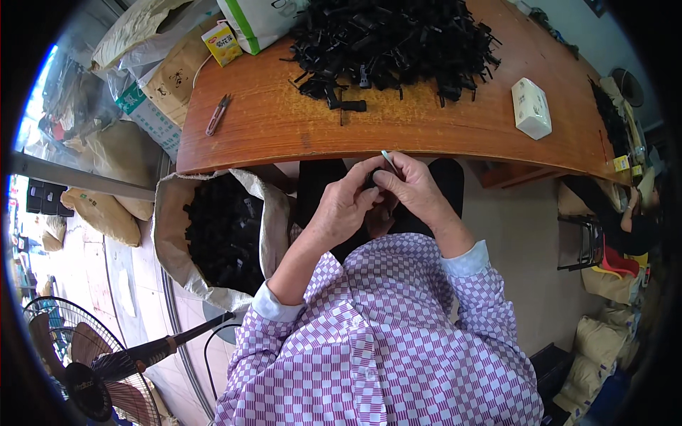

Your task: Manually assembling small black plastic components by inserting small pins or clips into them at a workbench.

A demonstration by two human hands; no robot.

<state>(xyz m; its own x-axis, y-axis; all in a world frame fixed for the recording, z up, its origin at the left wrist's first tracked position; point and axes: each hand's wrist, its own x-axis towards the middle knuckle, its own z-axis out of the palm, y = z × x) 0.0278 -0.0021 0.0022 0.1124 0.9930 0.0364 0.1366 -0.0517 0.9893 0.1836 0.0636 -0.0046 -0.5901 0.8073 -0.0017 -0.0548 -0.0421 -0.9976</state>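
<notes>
Close together at the table's near edge, above my lap, both my hands are closed with fingertips meeting. Between the thumb and fingers of my left hand (339, 207) is a small black part (370, 179), mostly hidden by the fingers. My right hand (418, 190) pinches at the same spot. A thin light-blue strip or handle (387, 159) sticks up from between its fingers; its lower end is hidden. Beyond the hands, a big heap of black plastic parts (398, 42) covers the table's far middle. One black part (347, 106) lies at the heap's near side.
Thread snips (218, 116) and a yellow carton (222, 44) lie on the left of the wooden table (263, 135). A tissue pack (531, 108) sits at right. An open sack (170, 234) of black parts stands left of my lap, near a fan (89, 390). Another person (629, 213) sits far right.
</notes>
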